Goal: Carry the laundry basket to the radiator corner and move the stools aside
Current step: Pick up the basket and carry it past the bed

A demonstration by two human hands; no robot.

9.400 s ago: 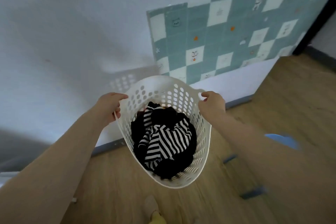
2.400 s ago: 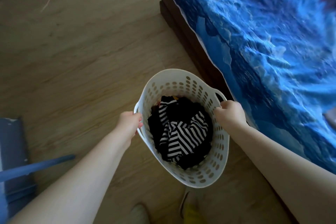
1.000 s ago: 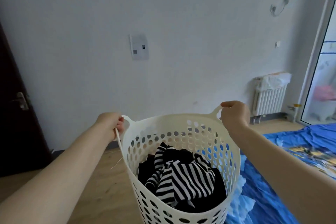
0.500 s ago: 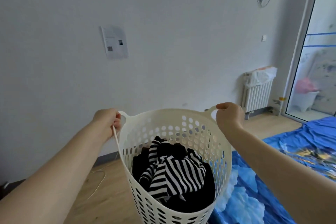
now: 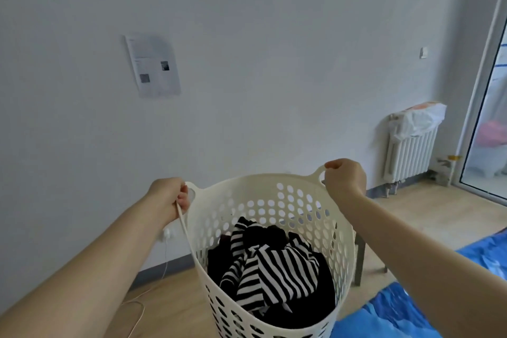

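I hold a cream perforated laundry basket (image 5: 277, 200) off the floor in front of me. My left hand (image 5: 170, 197) grips its left handle and my right hand (image 5: 344, 178) grips its right handle. Inside lie black and black-and-white striped clothes (image 5: 271, 263). The white radiator (image 5: 408, 156) stands against the wall at the far right, with a plastic bag (image 5: 417, 118) draped on top. A dark stool leg (image 5: 360, 261) shows just behind the basket's right side; the rest of the stool is hidden.
A blue bed cover (image 5: 422, 307) fills the lower right. A glass door (image 5: 491, 118) stands right of the radiator. A paper sheet (image 5: 153, 66) hangs on the white wall. A white cable (image 5: 142, 307) trails from a wall plug across the wooden floor at left.
My view has swung from the floor by the bed up to the wall, then rightward and closer. The radiator looms larger. Both hands have kept hold of the basket handles.
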